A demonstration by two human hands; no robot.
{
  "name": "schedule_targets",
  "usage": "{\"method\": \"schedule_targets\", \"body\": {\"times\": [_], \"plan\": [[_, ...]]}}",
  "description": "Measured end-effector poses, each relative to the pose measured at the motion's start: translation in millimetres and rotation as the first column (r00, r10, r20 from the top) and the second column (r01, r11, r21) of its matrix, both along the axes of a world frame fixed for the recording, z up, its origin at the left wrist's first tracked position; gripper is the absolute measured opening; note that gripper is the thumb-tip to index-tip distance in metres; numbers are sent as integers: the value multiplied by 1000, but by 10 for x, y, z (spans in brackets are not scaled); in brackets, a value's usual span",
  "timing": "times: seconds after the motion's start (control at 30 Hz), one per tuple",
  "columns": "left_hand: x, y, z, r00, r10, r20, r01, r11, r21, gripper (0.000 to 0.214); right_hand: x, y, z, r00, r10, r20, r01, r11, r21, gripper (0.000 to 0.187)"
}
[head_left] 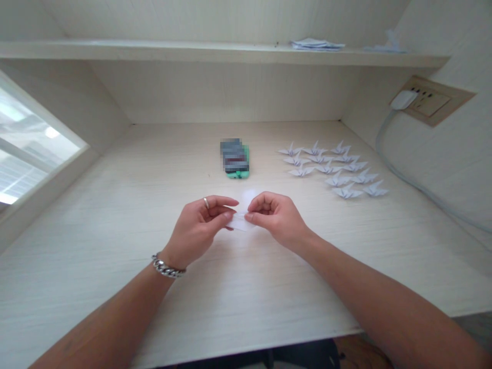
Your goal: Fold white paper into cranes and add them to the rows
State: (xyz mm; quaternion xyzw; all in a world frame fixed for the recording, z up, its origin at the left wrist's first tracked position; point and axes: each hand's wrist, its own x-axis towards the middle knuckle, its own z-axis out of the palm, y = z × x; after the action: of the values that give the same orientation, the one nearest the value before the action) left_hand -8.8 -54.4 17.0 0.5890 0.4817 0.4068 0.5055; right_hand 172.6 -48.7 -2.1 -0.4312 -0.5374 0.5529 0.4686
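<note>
Between my two hands, over the middle of the desk, is a small piece of folded white paper (240,222). My left hand (202,219), with a ring and a chain bracelet, pinches its left end between thumb and fingers. On the other side my right hand (273,215) grips the right end, thumb on top and fingers curled. Parts of the paper are hidden behind the fingertips, so its exact folds cannot be made out. Several white paper cranes (327,168) stand in rows on the desk to the right, apart from my hands.
A phone-like object with a green case (241,175), its top blurred out, lies beyond my hands. A shelf (172,50) above carries a stack of white paper (317,45). At right, a white plug sits in a wall socket (432,102), its cable (407,179) trailing along the desk's side.
</note>
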Motion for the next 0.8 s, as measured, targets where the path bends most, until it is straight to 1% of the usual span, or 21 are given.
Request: {"method": "schedule_targets", "body": {"times": [0.1, 0.23, 0.43, 0.63, 0.8], "plan": [[3, 6, -17, 1000, 3, -26, -3, 1000, 14, 24, -8, -4, 3, 1000, 5, -8, -5, 1000, -7, 20], [21, 8, -63, 997, -30, -78, 34, 998, 50, 23, -22, -11, 4, 1000, 24, -7, -24, 999, -20, 22], [24, 14, -88, 997, 0, -77, 3, 999, 49, 21, -20, -5, 5, 999, 40, -10, -41, 997, -71, 24], [33, 27, -77, 998, 32, -47, -30, 998, 55, 23, -26, 12, -31, 994, 43, -98, -57, 987, -150, 27], [33, 24, -83, 999, 12, -42, -10, 999, 44, 21, -32, 12, -25, 997, 26, -79, -35, 992, -119, 25]]}}
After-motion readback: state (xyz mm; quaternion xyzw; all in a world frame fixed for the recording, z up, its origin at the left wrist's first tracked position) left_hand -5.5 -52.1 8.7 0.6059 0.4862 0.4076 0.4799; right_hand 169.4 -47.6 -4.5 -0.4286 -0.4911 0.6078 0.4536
